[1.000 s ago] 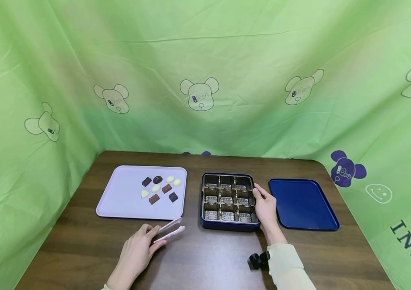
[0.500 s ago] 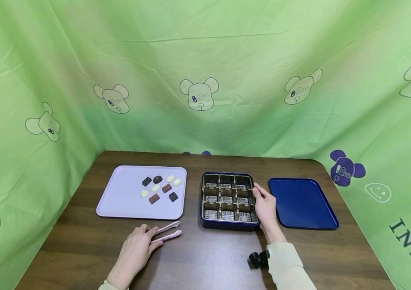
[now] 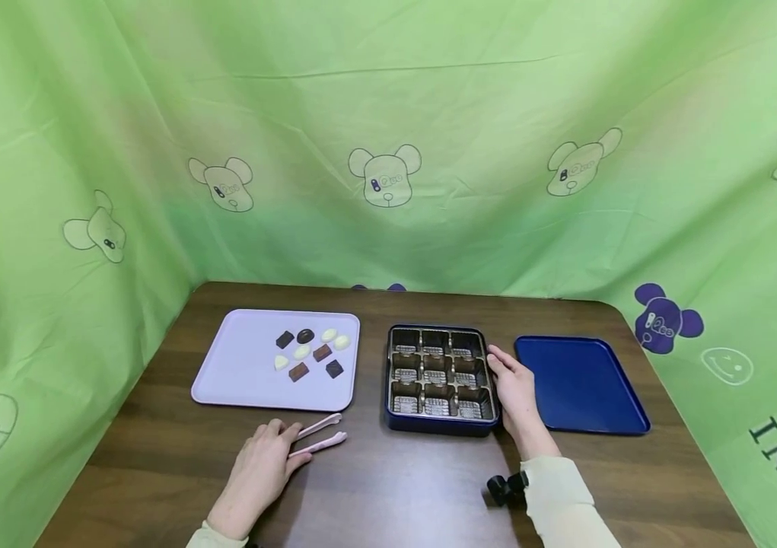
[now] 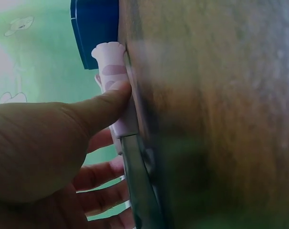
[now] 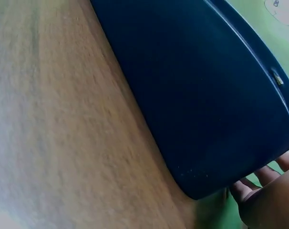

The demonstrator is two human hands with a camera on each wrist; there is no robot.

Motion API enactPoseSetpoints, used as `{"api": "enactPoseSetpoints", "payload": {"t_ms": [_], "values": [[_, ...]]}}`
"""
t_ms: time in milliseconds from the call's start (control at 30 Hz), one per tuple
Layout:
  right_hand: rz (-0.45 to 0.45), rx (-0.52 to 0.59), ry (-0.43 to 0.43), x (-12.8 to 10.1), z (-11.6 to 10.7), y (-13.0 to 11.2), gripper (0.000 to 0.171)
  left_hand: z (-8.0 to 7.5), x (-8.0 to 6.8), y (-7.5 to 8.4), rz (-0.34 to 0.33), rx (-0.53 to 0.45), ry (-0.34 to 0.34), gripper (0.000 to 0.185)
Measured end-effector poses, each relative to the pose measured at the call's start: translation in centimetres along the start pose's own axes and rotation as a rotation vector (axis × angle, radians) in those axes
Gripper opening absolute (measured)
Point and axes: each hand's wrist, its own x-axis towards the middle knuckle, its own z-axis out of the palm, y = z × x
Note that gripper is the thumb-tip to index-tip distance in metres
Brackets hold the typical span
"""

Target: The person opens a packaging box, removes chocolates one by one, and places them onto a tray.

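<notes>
My left hand [image 3: 277, 449] lies on the wooden table at the near end of pink tongs [image 3: 320, 433]. In the left wrist view the thumb [image 4: 104, 102] presses on the pink tongs [image 4: 112, 71], with the fingers on their other side. My right hand [image 3: 513, 384] rests against the right wall of a dark blue box [image 3: 440, 428]. The box holds a brown insert with several empty compartments. The right wrist view shows the box's wall [image 5: 197, 95] with fingertips [image 5: 252, 188] at its corner. A lilac tray [image 3: 240, 365] carries several dark, brown and white chocolates [image 3: 307, 353].
A dark blue lid [image 3: 580, 384] lies flat to the right of the box. Green printed cloth [image 3: 388, 152] walls in the table at the back and on both sides. Bare wood [image 3: 395, 487] stretches along the front edge.
The tongs have settled lower and flatter on the table under my left hand. My right hand stays at the box's side. The view has shifted a little.
</notes>
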Motion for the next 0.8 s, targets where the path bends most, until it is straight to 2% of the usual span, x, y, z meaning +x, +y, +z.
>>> {"api": "enactPoseSetpoints", "payload": {"t_ms": [133, 300, 400, 600, 800], "values": [[-0.075, -0.006, 0.028, -0.3, -0.5, -0.8, 0.047, -0.1, 0.1, 0.2, -0.008, -0.012, 0.008, 0.048], [-0.159, -0.114, 0.114, -1.1, -1.5, -1.8, 0.045, -1.0, 0.7, 0.3, -0.026, -0.020, 0.006, 0.054], [-0.193, -0.188, 0.157, -1.7, -2.3, -2.2, 0.044, -1.6, 1.3, 0.3, -0.015, -0.019, 0.022, 0.056], [-0.306, -0.373, 0.227, -2.4, -3.1, -2.9, 0.042, -2.8, 3.2, 0.6, 0.048, -0.018, 0.085, 0.063], [-0.443, -0.571, 0.223, -3.2, -3.3, -3.8, 0.049, -4.3, 5.8, 1.5, 0.078, -0.057, 0.044, 0.076]]}}
